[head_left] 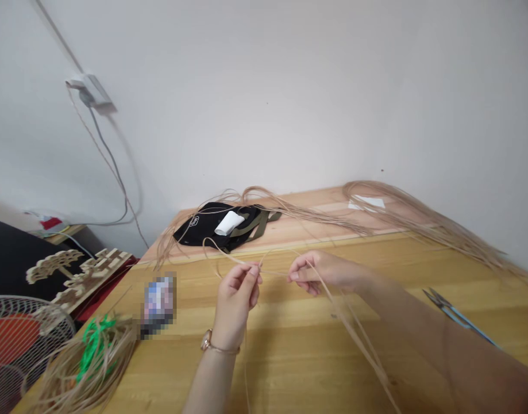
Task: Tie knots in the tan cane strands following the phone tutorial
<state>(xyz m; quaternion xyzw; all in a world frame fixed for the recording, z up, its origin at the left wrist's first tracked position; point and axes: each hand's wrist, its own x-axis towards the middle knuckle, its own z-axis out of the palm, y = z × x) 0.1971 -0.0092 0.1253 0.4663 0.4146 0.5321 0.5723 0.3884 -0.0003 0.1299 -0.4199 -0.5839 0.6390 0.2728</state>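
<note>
Head view: both hands pinch a thin tan straw strand (274, 272) above the light wooden table (289, 356).
Grip: left hand (235, 293) and right hand (319, 273) each closed finger-to-thumb on it, and it spans the gap between them. Further loose strands (358, 345) run off the bottom edge, can't separate them. Forearm on the right is blurred and cut off at the corner. Small pixelated object (158, 302) unreadable.
</note>
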